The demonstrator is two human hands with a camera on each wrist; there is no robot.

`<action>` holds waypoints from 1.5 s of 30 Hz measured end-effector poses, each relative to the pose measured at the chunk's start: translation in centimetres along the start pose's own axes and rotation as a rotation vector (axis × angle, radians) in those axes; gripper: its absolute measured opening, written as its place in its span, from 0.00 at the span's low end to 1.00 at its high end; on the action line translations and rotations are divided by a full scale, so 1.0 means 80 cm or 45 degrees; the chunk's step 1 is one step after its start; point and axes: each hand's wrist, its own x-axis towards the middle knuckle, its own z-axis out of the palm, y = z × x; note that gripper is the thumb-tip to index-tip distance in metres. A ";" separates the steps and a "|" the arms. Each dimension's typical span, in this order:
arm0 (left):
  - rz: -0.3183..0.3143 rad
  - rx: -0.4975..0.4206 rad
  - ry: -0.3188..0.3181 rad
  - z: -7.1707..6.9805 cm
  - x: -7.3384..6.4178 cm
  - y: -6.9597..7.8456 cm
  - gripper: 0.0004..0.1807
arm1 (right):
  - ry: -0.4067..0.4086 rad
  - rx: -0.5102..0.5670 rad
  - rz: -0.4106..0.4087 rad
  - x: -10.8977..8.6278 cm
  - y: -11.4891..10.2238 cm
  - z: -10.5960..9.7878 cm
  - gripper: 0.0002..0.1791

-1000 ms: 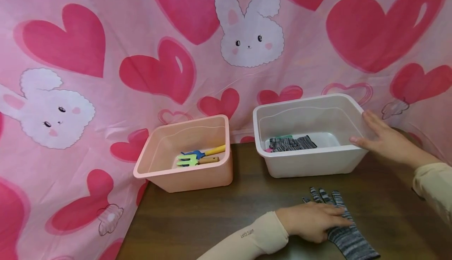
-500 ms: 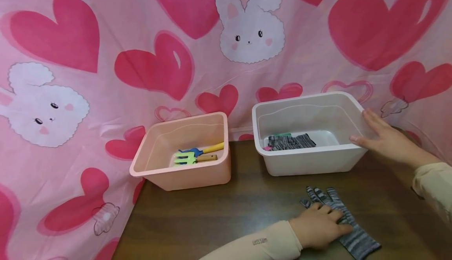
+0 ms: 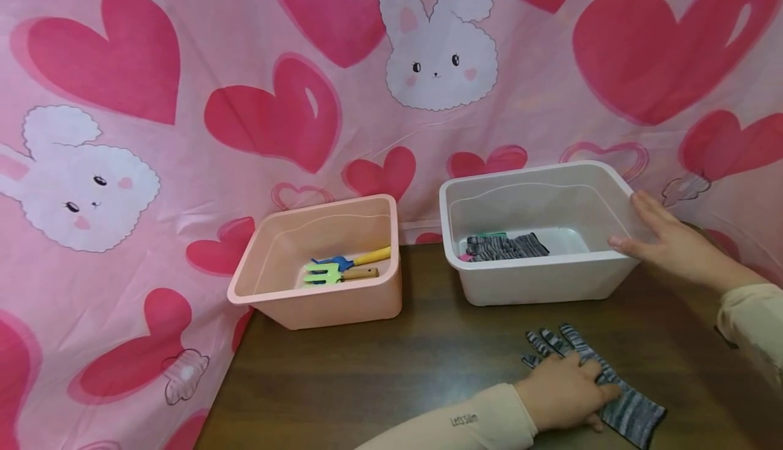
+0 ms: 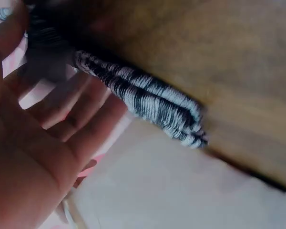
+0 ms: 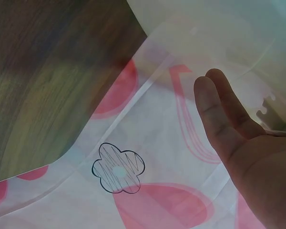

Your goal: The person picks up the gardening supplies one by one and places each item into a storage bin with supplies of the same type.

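A grey-and-black knitted glove (image 3: 627, 409) lies on the brown table with its fingers toward the bins. My left hand (image 3: 563, 392) is over its middle, fingers bent onto the knit. In the left wrist view, gathered fabric sits between the thumb and fingers (image 4: 93, 117), and the glove's fingers (image 4: 148, 100) stick out past them. My right hand (image 3: 679, 246) rests at the right end of a white bin (image 3: 538, 280), fingers straight along its side and thumb at the front rim. Inside that bin lies another striped glove (image 3: 508, 247) with pink and green bits beside it.
Left of the white bin stands a peach bin (image 3: 342, 307). It holds a green hand fork (image 3: 324, 273) with a wooden handle and a blue tool with a yellow handle (image 3: 372, 256). Behind both hangs a pink cloth (image 3: 367, 124) with hearts and rabbits.
My left hand has slid a little to the right over the glove, and its fingers have bent more. The glove has turned slightly, its cuff swinging away from me. My right hand stays put.
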 end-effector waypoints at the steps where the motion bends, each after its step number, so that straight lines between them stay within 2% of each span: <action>1: -0.001 0.034 0.035 0.000 -0.001 0.001 0.29 | 0.000 0.000 -0.001 0.000 0.000 0.000 0.54; 5: 0.002 0.214 0.209 0.000 -0.004 0.004 0.11 | 0.002 0.007 0.015 0.000 0.000 0.000 0.54; 8: 0.021 0.335 0.301 0.001 -0.006 0.008 0.10 | 0.007 0.012 0.013 0.000 0.000 0.001 0.54; 10: 0.043 0.383 0.326 0.001 -0.007 0.010 0.12 | 0.009 0.012 0.013 0.000 0.000 0.001 0.54; 13: 0.063 0.406 0.308 0.002 -0.007 0.014 0.14 | 0.002 0.005 0.026 0.000 0.000 0.000 0.55; 15: 0.059 0.390 0.269 0.002 -0.006 0.016 0.14 | -0.006 0.003 0.036 0.001 0.000 -0.001 0.55; 17: 0.044 0.390 0.272 0.001 -0.006 0.017 0.16 | -0.005 0.001 0.035 0.001 -0.002 -0.002 0.55; 20: 0.027 0.386 0.321 0.002 -0.005 0.019 0.19 | 0.002 0.009 0.016 0.001 -0.003 -0.002 0.54; 23: 0.014 0.385 0.418 0.005 -0.002 0.018 0.18 | -0.002 0.008 0.018 0.001 -0.004 -0.003 0.54; 27: -0.001 0.421 0.506 0.008 0.002 0.015 0.17 | -0.011 0.004 0.034 0.003 -0.006 -0.004 0.55; 29: -0.004 0.428 0.525 0.007 0.003 0.013 0.17 | -0.008 0.006 0.029 0.004 -0.006 -0.005 0.55; 37: -0.031 0.460 0.478 0.006 0.012 0.018 0.21 | 0.009 0.013 0.012 0.004 -0.006 -0.005 0.55; 45: -0.084 0.373 0.384 0.004 0.017 0.016 0.17 | -0.004 0.007 0.022 0.003 -0.009 -0.006 0.55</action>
